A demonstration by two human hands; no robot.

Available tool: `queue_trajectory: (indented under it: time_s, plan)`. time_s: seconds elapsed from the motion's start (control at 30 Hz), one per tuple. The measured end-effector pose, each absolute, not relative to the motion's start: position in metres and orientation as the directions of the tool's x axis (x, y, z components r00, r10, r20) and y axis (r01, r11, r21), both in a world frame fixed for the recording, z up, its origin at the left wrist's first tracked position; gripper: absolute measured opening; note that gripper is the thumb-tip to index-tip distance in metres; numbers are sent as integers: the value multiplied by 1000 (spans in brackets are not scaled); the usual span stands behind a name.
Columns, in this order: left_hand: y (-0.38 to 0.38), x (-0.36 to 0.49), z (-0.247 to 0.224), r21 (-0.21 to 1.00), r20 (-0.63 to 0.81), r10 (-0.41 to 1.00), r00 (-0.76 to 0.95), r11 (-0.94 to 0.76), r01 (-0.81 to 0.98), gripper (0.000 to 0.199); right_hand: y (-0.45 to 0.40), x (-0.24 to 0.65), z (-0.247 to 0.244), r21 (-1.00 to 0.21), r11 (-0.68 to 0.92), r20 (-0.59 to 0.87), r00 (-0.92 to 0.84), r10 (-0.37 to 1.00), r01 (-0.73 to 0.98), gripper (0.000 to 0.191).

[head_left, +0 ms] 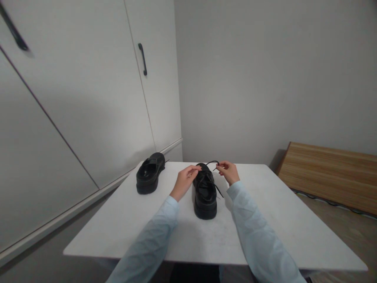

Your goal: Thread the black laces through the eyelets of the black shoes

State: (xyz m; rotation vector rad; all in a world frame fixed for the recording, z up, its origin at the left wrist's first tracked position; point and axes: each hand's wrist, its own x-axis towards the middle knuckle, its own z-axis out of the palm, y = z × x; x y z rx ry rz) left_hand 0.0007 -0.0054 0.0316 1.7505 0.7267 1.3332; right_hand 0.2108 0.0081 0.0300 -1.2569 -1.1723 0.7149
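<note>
A black lace-up shoe (205, 200) stands on the white table (118, 232), its heel facing me and its toe pointing away. My left hand (186, 179) is at the shoe's left front, fingertips closed together by the laces; whatever they pinch is too small to tell. Right of the toe, my right hand (228, 171) pinches a black shoelace (212, 161) that loops up from the shoe. Another lace end hangs over the shoe's right side. The second black shoe (150, 173) stands apart near the table's left back edge.
White cabinet doors (88, 98) with dark handles rise on the left. A grey wall (265, 78) is behind the table. To the right, beyond the table edge, lies a wood-grain panel (330, 173) near the floor.
</note>
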Motion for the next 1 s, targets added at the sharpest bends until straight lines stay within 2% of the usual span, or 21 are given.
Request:
queue_trajectory:
  time_s: [0.23,0.57,0.83,1.0]
  plan:
    - [-3,3,28,685,587,731,348,-678,268,23,10,211,25,-963,181,227,239,944,201,22]
    - [1,11,35,552,561,703,438,-712,435,25,7,205,25,-970,121,157,166,974,210,14]
    - [12,20,62,333,413,678,609,-734,591,17,8,206,18,-940,136,182,123,976,312,18]
    - [17,28,80,269,257,696,670,-718,642,15,8,206,17,-893,154,216,103,971,424,21]
